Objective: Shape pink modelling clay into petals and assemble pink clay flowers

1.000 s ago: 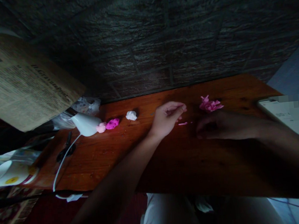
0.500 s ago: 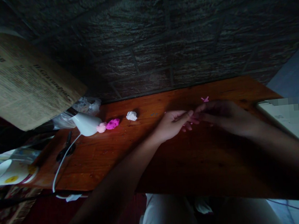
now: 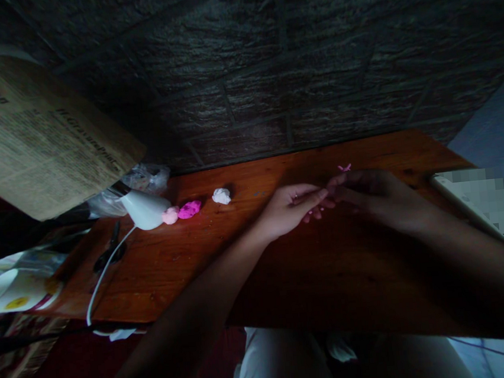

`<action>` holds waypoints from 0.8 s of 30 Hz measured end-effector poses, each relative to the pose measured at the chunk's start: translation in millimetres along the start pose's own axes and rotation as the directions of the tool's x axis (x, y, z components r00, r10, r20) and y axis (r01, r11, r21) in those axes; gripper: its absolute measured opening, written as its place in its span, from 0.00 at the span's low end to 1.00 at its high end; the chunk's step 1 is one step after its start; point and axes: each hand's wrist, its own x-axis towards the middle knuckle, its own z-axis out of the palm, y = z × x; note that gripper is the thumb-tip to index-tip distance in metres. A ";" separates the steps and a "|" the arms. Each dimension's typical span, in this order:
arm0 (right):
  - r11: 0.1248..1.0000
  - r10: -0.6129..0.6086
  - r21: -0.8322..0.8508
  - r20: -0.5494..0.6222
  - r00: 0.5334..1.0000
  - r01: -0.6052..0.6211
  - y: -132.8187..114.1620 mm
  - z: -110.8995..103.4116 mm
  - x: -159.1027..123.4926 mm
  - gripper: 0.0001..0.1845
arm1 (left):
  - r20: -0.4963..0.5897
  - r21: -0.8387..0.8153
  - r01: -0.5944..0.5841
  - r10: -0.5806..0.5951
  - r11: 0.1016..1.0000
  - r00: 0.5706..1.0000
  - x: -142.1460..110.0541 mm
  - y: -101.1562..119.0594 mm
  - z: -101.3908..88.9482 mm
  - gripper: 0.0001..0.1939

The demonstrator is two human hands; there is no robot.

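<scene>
In the head view, right of centre, holding left hand and right hand fingertip to fingertip, both with fingers bent inward; cannot tell whether gripping anything between. Look just beyond the right hand for a pink piece, seemingly part-hidden, on the wooden table. Looks like close two-handed fingertip work in hand, probably calling next for a light, steady touch.
</scene>
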 end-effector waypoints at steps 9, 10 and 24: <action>1.000 0.007 0.026 -0.001 1.000 -0.006 -7.2 3.5 -1.4 0.20 | -0.018 -0.074 0.020 -0.021 0.997 1.000 0.1 -1.7 0.6 0.13; 1.000 0.006 0.026 0.000 1.000 -0.006 -7.7 3.8 -1.5 0.20 | -0.021 -0.081 0.021 -0.023 0.996 1.000 0.2 -1.9 0.8 0.14; 1.000 0.004 0.009 -0.081 0.997 -0.003 0.5 3.9 0.7 0.21 | -0.101 -0.103 0.014 -0.024 0.995 0.995 2.8 -0.8 0.9 0.10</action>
